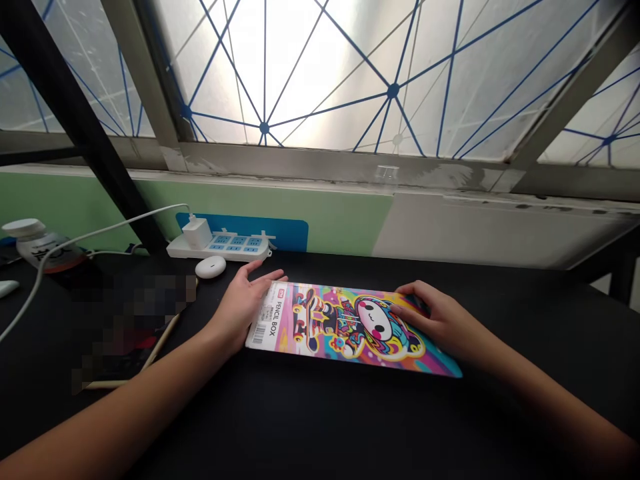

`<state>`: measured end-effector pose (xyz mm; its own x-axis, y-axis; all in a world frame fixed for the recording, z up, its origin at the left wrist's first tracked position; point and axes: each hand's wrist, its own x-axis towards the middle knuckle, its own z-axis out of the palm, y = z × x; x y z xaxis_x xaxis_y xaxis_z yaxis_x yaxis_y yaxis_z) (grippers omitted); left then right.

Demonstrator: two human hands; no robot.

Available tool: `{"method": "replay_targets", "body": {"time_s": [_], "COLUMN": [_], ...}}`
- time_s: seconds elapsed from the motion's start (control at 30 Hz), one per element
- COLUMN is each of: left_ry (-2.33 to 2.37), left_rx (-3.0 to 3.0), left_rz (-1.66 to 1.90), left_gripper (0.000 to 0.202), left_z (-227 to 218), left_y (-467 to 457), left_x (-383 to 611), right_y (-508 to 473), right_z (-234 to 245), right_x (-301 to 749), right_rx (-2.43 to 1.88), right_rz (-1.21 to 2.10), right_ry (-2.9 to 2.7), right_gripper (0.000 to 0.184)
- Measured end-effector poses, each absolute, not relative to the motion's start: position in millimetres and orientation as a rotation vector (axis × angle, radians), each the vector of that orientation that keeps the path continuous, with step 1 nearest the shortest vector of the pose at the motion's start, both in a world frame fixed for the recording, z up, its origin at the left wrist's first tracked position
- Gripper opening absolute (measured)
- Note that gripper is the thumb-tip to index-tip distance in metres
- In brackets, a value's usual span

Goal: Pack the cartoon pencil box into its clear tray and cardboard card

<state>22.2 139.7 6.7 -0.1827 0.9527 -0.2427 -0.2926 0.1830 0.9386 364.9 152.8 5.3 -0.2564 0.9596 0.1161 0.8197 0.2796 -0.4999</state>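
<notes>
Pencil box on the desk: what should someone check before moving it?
1. Left hand in contact with the pencil box: ok, it sits against the barcode end.
2. Right hand in contact with the box: ok, its fingers curl over the far end.
3. Box shut: ok, no opening shows on the top face.
4. Box lying flat on the black desk: cannot tell from this angle.
5. White oval object apart from the left hand: ok, a gap shows between them.
6. Blurred patch left of the box: cannot tell what lies there.

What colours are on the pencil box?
Pencil box: pink, blue, yellow, orange; best in the head view.
</notes>
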Motion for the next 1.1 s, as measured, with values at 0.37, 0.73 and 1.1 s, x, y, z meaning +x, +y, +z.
{"method": "replay_targets", "body": {"time_s": [0.37,0.73,1.1], "left_ry": [1.137,0.990,1.244], "left_rx": [0.981,1.298,2.390], "left_rz": [1.549,1.615,1.251], "left_gripper": [0.029,0.041,0.013], "left_z": [5.2,12.5,12.3], "left_y": [121.5,103.7,117.4], "left_x": [30.4,28.7,15.5], "right_y": [137.6,114.8,97.9], "right_z": [28.9,30.9,36.9], "right_x": [366.7,359.1,347.5], "right_rx": [-1.304,-1.235,-1.216], "right_rz": [0.061,-0.255,0.142], "right_ry": [-2.080,-2.416,-2.730], "right_gripper": [0.038,0.010,0.052]}}
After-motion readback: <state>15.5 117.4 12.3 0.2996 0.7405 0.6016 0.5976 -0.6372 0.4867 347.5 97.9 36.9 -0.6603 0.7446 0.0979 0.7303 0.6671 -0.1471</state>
